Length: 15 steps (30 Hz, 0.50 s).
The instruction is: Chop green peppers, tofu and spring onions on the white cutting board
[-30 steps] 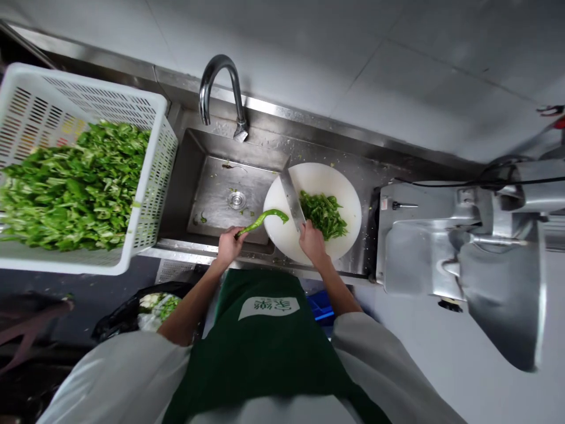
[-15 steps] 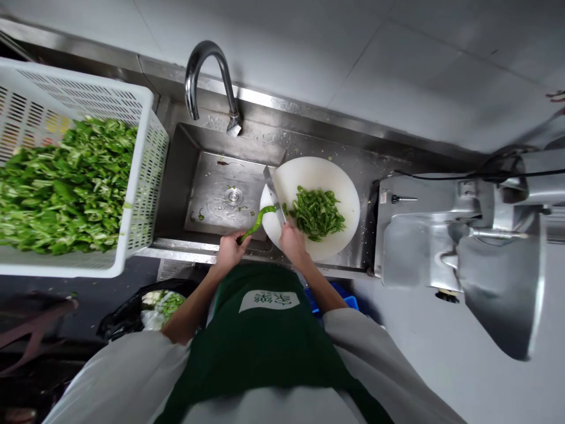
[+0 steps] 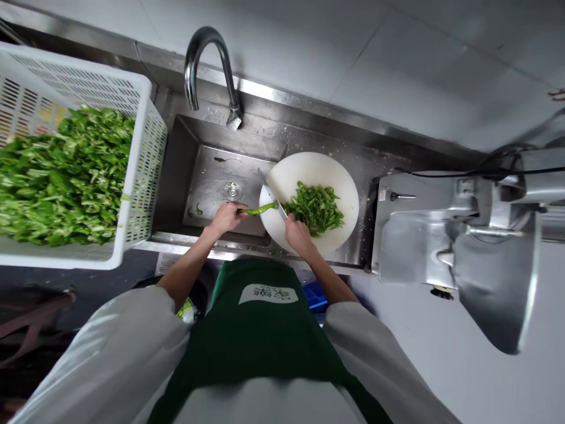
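Observation:
My left hand (image 3: 227, 218) is closed on one end of a long green chili pepper (image 3: 260, 209), over the sink's front edge. The pepper's far end lies at the left rim of a round white cutting board (image 3: 329, 168). In my right hand (image 3: 299, 233) is the handle of a knife (image 3: 273, 195). Its blade slants up and to the left across the board's left side, right at the pepper's tip. A pile of sliced green pepper (image 3: 315, 209) rests on the board, just right of the blade.
A white slotted crate (image 3: 143, 141) full of cut green peppers (image 3: 70, 176) stands at the left. The steel sink (image 3: 176, 171) has a curved faucet (image 3: 207, 35) behind it and scraps inside. To the right is a metal slicing machine (image 3: 406, 247). Below the counter sits a blue container (image 3: 314, 294).
My left hand has moved up and slightly left, so the pepper now lies nearly level and straighter. The knife has tilted further left. The whole view has shifted slightly.

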Available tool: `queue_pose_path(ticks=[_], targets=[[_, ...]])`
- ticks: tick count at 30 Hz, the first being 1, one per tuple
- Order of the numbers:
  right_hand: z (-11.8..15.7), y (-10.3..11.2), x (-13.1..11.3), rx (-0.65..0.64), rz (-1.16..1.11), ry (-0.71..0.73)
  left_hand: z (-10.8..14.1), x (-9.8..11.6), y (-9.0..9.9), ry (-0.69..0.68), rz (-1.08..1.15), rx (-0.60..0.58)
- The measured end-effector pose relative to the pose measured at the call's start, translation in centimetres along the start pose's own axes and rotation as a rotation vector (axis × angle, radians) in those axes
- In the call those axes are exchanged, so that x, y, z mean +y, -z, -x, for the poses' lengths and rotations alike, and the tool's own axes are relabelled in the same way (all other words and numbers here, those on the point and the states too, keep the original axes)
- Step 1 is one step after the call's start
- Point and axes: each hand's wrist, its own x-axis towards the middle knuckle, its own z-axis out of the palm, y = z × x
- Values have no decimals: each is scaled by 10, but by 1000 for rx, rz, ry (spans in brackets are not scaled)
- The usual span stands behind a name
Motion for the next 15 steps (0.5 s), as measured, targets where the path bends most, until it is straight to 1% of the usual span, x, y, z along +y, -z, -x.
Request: queue_pose_path(ticks=[1,2,4,6,7,9,11,13,15], targets=[[-3,-2,0,-2,-8,2,-2,-1,2,-8,-19,6],[-5,-4,2,3,-20,1,-4,-1,2,-24,-51,40],[-5,-8,14,15,-49,-25,-8,2,-1,-69,-125,166],[-1,-12,29,30,-74,-84,-16,9,-11,-130,-177,284],[2,-15,37,39,-84,-116,-22,13,-18,-168,-181,313],[8,-18,48,45,-101,-163,-38,21,-34,-251,-158,323],[13,-20,53,40,-114,-173,-55,26,-48,-334,-121,313],[18,-17,54,35,-117,-173,-66,26,-57,-424,-68,310],[25,-12,53,44,-112,-182,-70,22,-61,-522,-8,313]])
